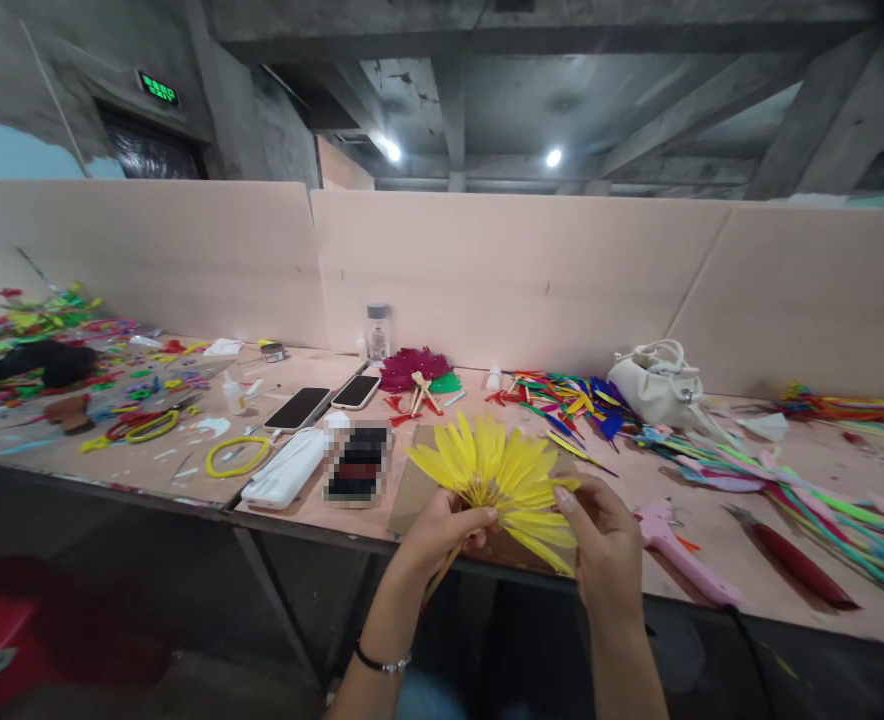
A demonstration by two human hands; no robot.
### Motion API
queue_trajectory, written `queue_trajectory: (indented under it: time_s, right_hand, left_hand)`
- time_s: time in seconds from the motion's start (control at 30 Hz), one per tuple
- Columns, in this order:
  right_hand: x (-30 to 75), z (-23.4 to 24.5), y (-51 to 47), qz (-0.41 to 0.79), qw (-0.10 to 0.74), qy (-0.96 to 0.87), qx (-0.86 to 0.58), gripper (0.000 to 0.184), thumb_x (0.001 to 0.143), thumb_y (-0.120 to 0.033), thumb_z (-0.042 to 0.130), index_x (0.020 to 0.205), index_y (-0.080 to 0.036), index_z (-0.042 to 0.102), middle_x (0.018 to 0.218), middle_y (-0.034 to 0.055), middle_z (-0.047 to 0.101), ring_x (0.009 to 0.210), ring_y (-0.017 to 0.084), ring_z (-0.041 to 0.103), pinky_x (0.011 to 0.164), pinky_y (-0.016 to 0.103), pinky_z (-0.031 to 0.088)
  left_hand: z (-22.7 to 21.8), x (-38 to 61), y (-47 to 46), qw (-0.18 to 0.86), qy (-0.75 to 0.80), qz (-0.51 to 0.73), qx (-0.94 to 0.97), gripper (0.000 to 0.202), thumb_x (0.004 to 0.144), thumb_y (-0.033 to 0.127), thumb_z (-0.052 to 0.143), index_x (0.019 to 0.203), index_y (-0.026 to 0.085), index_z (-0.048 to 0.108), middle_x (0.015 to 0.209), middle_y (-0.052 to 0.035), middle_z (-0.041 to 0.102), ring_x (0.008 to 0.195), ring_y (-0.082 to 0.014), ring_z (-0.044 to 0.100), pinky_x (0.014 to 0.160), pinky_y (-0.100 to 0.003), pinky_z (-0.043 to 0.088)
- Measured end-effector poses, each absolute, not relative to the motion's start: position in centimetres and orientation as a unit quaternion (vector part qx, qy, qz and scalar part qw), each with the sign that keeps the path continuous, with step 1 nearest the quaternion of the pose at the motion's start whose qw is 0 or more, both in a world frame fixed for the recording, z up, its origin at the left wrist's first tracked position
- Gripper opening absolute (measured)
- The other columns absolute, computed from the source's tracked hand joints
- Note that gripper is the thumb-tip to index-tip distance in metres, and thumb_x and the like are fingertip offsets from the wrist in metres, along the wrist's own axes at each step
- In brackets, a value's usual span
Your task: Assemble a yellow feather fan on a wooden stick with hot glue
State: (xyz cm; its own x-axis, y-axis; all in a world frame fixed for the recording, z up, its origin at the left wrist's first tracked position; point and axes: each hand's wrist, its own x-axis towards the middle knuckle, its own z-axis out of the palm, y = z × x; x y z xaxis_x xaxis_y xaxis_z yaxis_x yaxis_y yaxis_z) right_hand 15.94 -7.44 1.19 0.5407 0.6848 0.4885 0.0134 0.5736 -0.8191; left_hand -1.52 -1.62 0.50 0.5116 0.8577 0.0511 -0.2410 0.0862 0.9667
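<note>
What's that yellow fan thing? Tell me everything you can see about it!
The yellow fan is made of many long, thin pieces that look like feathers, spread wide from a bunched, brownish middle. A thin stem pokes out below. It's held up at the table's near edge, in front of a brown board. The left hand grips its base; the right hand pinches feathers at its right side.

The left hand [442,525] hides part of the yellow fan [506,462], and pixelation masks a phone-like device [357,465].
</note>
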Motion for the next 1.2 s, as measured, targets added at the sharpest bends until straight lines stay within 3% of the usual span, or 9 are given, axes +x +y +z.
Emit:
queue_trajectory:
  time_s: [0.2,0.37,0.9,1.1,1.2]
  right_hand:
    - [16.3,2.2,-8.1,0.055,0.739,-0.534,-0.407,0.007,0.087,-0.028,0.072,0.089,-0.021,0.071,0.107,0.0083,0.062,0.104,0.026,0.060,0.076,0.033,0.050]
    - [16.5,2.9,-8.8,-0.080,0.690,-0.557,-0.455,0.006,0.088,-0.027,0.071,0.090,-0.021,0.072,0.115,0.0090,0.058,0.103,0.026,0.058,0.081,0.039,0.046]
    - [17.3,0.7,-7.0,0.105,0.747,-0.487,-0.441,0.017,0.082,-0.034,0.078,0.087,-0.019,0.072,0.107,0.0089,0.064,0.103,0.025,0.060,0.073,0.030,0.050]
    - [16.3,1.0,-7.2,0.210,0.754,-0.447,-0.433,0.034,0.082,-0.042,0.078,0.107,-0.020,0.069,0.099,0.0056,0.066,0.093,0.021,0.062,0.074,0.028,0.050]
    - [15.3,0.6,-7.0,0.292,0.745,-0.444,-0.403,0.040,0.078,-0.042,0.082,0.108,-0.020,0.068,0.103,0.0076,0.069,0.094,0.023,0.064,0.079,0.031,0.053]
  left_hand:
    - [0.6,-1.3,-1.7,0.681,0.290,0.411,0.532,0.032,0.066,0.039,0.082,0.073,0.010,0.069,0.056,-0.0009,0.062,0.042,-0.0056,0.046,0.039,-0.017,0.030]
    - [1.4,-1.2,-2.0,0.688,0.288,0.443,0.498,0.035,0.062,0.038,0.087,0.074,0.011,0.067,0.058,0.0007,0.062,0.042,-0.0045,0.046,0.040,-0.016,0.027]
    - [1.5,-1.5,-1.9,0.700,0.289,0.466,0.458,0.027,0.061,0.030,0.084,0.070,0.010,0.067,0.059,-0.0028,0.066,0.041,-0.0059,0.050,0.038,-0.016,0.028]
    - [1.5,-1.3,-1.7,0.686,0.310,0.497,0.431,0.027,0.060,0.030,0.084,0.067,0.011,0.066,0.058,-0.0023,0.066,0.041,-0.0057,0.050,0.037,-0.016,0.029]
    - [1.4,-1.2,-1.5,0.686,0.307,0.503,0.426,0.029,0.061,0.031,0.085,0.070,0.011,0.067,0.060,-0.0023,0.067,0.042,-0.0058,0.051,0.036,-0.015,0.030]
